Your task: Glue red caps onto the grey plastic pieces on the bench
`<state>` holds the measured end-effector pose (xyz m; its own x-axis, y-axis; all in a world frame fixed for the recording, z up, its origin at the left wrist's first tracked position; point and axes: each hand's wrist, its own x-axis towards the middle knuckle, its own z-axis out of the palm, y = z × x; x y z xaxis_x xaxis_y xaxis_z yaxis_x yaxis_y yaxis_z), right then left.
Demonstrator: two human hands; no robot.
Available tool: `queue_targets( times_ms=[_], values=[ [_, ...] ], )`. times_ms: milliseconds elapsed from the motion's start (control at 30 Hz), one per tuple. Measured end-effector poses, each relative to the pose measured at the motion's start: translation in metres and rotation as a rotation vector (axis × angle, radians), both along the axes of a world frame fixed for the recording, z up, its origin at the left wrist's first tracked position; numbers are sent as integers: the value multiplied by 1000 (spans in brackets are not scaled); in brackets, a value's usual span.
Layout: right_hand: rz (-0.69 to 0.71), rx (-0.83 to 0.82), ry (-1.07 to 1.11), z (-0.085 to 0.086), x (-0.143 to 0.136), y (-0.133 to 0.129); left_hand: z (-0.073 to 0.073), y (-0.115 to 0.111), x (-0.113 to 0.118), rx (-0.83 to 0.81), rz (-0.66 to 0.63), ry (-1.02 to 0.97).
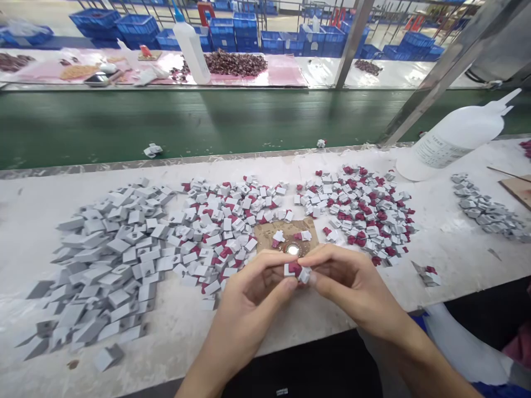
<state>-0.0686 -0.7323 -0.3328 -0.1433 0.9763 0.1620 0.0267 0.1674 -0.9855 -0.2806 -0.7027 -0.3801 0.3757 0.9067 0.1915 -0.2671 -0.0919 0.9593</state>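
Observation:
Between my two hands, near the table's front edge, is a small grey-and-maroon plastic piece (295,269). My left hand (253,298) pinches its left side with thumb and forefinger. On its right side the thumb and forefinger of my right hand (357,282) close on a light grey part. Just beyond the fingers lies a brown board (265,232) with a shiny wet spot (292,250) and a couple of small grey-and-maroon pieces (278,237) on it. My fingers partly cover the held piece.
Grey blocks (120,249) are heaped at left, grey-and-maroon pieces (224,221) in the middle and more (365,210) at right. A white squeeze bottle (448,138) stands at back right by a metal post (431,72). Behind the table runs a green conveyor belt (249,121).

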Motion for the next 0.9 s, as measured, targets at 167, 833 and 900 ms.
queue_targets(
  times_ms=[167,833,900],
  values=[
    [-185,102,-295,53,4,49,-38,-30,11,224,303,103],
    [-590,101,-1086,109,24,294,-75,-36,33,1063,549,434],
    [-576,118,-1120,104,24,287,-77,-38,32,1073,519,411]
  ],
)
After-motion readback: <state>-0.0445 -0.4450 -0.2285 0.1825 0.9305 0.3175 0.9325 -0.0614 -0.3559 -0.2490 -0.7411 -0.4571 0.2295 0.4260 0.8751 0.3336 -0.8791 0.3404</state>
